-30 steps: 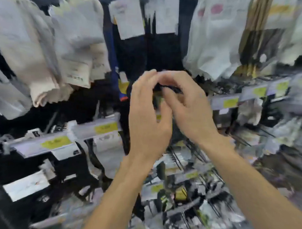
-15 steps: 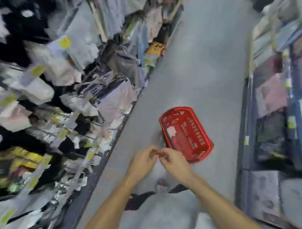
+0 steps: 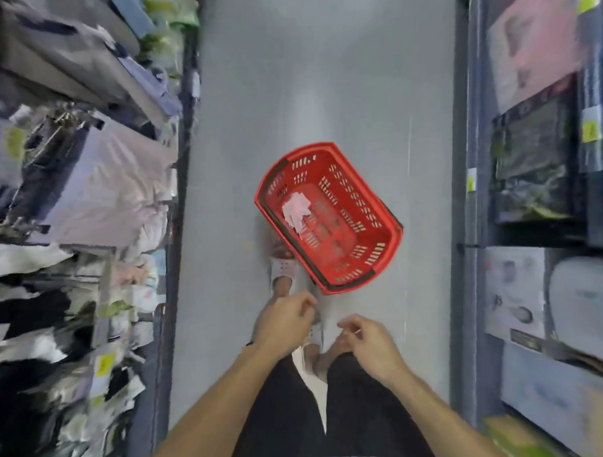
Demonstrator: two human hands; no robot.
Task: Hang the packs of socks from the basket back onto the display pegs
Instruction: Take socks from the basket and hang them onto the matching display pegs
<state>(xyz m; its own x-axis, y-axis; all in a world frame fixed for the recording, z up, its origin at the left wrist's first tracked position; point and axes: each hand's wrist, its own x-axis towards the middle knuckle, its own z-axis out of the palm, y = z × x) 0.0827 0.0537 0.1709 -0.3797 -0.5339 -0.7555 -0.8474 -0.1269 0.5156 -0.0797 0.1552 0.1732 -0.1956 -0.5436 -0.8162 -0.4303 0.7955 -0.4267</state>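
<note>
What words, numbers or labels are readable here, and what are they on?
No text reads clearly.
Left display, yellow shelf tags: blurred.
Right shelving, yellow tags: blurred.
In the red basket, pale sock pack: print too small to read.
Right shelves, boxed goods: lettering blurred.

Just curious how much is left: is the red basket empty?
No, a pale pink-and-white pack lies inside the red basket.

Aisle floor (image 3: 322, 73) open ahead, sock display (image 3: 87, 201) crowding left, shelves (image 3: 536, 151) right, basket (image 3: 353, 192) top unobstructed
</note>
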